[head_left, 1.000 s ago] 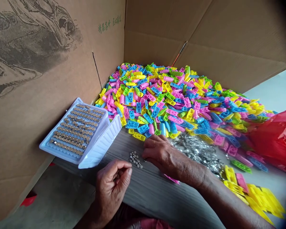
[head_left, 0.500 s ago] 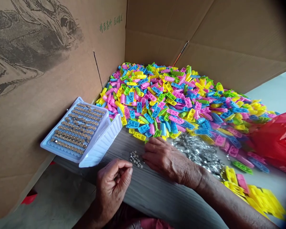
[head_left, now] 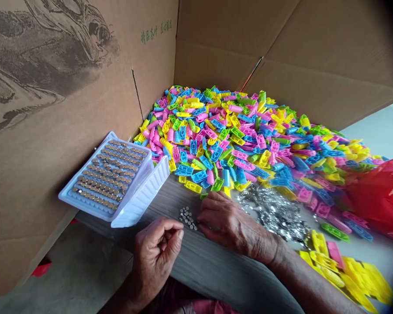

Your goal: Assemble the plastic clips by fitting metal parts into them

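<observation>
Your left hand (head_left: 155, 257) was curled, thumb against the fingertips. Grip nearly closed; can't tell if it had a cell inside. Your right hand (head_left: 232, 222) lay loosely open on the bench (head_left: 212, 272), grip holding nothing visible, fingertips just beside the button cells (head_left: 186, 218). Those cells sat in a small loose pile between your hands, probably so either could reach them. The blister tray (head_left: 68, 198), with rows of cells, leaned tilted against the carton wall (head_left: 68, 87), its lid (head_left: 147, 192) folded open, likely propped to stay close and save bench space. The plastic parts (head_left: 232, 135) were heaped in the carton's corner, the walls likely containing them. Silver bits (head_left: 271, 211) lay just past your right hand, with a red bag (head_left: 380, 196) at far right.
</observation>
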Demonstrator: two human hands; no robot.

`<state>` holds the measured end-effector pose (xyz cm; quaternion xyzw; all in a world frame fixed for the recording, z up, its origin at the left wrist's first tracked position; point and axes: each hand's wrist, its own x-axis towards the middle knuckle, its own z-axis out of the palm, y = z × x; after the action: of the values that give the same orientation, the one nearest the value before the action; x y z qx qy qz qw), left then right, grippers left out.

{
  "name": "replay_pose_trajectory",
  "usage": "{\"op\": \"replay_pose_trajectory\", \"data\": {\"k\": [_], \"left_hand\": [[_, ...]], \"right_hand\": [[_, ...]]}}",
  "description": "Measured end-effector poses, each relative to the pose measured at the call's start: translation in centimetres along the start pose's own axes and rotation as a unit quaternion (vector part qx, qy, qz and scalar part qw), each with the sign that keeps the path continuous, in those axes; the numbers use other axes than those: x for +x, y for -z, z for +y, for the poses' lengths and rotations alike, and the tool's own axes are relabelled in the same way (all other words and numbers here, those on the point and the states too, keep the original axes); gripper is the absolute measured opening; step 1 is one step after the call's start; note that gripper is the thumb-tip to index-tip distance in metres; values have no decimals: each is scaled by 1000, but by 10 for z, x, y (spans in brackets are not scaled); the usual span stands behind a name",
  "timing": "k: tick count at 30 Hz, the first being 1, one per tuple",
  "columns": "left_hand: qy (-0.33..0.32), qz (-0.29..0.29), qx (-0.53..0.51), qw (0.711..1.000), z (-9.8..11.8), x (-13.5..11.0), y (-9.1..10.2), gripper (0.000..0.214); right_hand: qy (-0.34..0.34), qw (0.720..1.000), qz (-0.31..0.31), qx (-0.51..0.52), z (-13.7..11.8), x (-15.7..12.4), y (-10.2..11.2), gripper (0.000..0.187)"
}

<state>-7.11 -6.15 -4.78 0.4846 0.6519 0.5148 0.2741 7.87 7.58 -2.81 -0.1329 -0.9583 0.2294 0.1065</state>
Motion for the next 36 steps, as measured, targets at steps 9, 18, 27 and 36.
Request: {"op": "replay_pose_trajectory", "data": {"k": [9,18,27,36], "left_hand": [[-2,-2,7,1000,1,-1,0,7],[-1,0,2,1000,0,-3,1,7],[4,0,-1,1000,2,-1,0,8],[3,-1,0,1000,0,-2,0,8]], "right_hand": [[-4,999,-18,-28,-2,0,4,13],[-11,999,-37,-38,-1,-1,9,11],[3,996,-38,-74,-6,1,5,17],[17,995,-37,-95,-8,-4,4,17]]}}
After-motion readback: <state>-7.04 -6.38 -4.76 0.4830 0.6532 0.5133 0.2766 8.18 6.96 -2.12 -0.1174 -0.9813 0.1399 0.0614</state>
